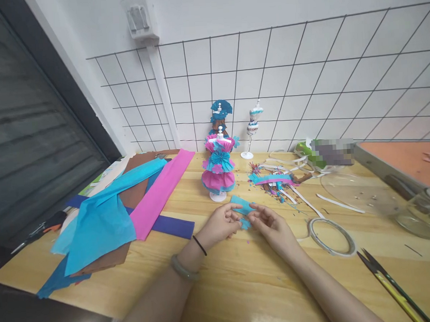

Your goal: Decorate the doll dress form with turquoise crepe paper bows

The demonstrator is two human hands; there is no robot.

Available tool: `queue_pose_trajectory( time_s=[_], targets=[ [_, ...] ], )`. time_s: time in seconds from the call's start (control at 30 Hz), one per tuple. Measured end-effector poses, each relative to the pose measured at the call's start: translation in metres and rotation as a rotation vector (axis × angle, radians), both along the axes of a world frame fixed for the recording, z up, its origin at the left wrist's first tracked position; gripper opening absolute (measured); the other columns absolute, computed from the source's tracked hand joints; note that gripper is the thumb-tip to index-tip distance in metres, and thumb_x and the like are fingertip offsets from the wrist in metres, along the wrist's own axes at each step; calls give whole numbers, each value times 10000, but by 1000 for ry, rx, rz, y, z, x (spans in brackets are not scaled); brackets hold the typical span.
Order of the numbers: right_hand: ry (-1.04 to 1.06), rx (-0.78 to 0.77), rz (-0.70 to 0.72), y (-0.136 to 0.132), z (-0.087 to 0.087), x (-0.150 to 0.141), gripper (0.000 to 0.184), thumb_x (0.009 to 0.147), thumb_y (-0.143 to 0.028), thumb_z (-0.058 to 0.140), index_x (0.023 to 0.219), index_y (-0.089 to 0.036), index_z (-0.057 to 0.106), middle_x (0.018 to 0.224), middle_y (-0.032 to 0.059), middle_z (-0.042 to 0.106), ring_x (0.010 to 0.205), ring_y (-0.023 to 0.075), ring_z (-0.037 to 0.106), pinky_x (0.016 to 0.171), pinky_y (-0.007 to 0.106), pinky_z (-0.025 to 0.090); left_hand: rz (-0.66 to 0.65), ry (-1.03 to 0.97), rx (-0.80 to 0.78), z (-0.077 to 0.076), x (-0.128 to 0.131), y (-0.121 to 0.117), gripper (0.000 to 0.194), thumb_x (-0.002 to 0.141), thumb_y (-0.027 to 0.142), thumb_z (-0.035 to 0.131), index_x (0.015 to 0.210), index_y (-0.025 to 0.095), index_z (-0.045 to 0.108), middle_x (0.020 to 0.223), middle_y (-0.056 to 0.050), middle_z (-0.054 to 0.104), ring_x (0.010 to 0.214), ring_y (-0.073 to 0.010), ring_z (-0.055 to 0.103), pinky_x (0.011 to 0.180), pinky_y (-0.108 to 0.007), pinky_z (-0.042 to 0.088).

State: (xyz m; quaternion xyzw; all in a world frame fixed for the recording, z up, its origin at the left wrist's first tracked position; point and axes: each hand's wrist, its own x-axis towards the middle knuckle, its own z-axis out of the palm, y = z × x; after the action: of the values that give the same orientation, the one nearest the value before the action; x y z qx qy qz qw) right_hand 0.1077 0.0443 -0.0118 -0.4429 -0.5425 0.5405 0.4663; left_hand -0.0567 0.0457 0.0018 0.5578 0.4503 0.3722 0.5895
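My left hand (221,225) and my right hand (272,224) meet over the wooden table (222,282), both pinching a small piece of blue crepe paper (241,206). A tiny blue scrap (245,223) hangs between the fingertips. Just behind the hands stands a small mannequin dressed in pink and blue ruffled paper (218,168).
Sheets of blue, pink, brown and purple paper (123,210) lie at the left. Paper scraps and white strips (278,181) lie behind the right hand. A tape roll (331,236), scissors (390,281), two more small mannequins (252,124) and a clear lid (358,191) stand to the right.
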Motion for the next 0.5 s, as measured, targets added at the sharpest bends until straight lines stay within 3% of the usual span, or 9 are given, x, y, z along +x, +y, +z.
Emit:
queue_pose_trajectory(
  time_s=[0.27,0.5],
  targets=[
    [-53,57,56,-3,-2,-6,431,656,-348,646,1024,-166,514,703,-4,574,646,129,565,652,282,464,-3,20,-8,3,2,-2,427,667,161,585,1081,124,489,722,30,500,420,-21,416,342,-145,331],
    [-36,63,37,-1,-6,-3,420,672,-362,637,1020,-151,536,745,22,613,687,136,589,675,282,473,-20,27,-25,2,1,0,374,663,184,601,1025,120,533,659,40,488,425,-35,433,341,-150,335]
  ],
)
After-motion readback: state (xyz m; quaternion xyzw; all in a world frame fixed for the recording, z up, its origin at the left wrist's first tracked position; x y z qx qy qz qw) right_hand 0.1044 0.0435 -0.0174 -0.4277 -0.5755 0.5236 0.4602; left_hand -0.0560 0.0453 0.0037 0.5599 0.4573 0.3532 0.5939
